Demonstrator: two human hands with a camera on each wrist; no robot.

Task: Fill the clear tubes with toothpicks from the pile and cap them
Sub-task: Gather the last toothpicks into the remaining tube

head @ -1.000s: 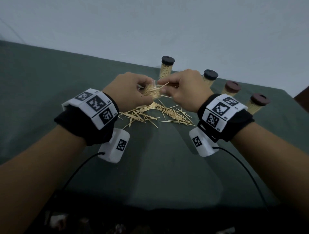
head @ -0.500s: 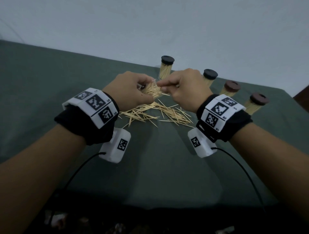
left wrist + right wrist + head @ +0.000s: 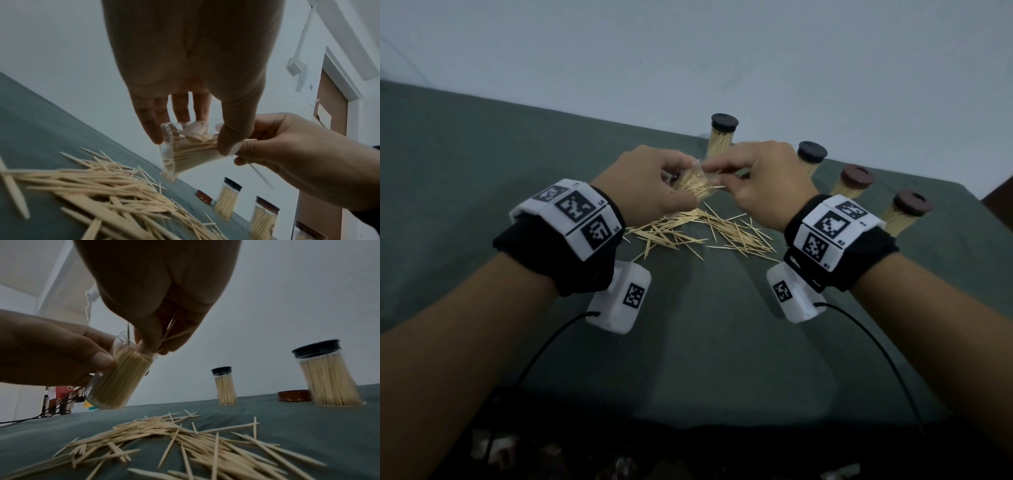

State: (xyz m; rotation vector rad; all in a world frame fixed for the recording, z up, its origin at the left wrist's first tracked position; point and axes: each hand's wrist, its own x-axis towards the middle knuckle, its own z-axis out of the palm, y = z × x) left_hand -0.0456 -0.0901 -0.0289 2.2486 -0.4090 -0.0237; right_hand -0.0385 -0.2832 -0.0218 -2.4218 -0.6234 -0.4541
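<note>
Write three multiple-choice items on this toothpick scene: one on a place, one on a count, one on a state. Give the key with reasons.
1. Where does the loose brown cap lie?
A. on the cloth among the standing tubes
B. on the held tube
C. in the right hand

2. How many capped tubes stand on the table in the head view?
A. two
B. four
C. six

3. What state is the tube in the left hand?
A. capped
B. empty
C. open and tilted, nearly full

Key: 1 A, it rests flat beside a black-capped tube. 2 B, two black caps, two brown. 3 C, the right hand feeds toothpicks into its open mouth.
</note>
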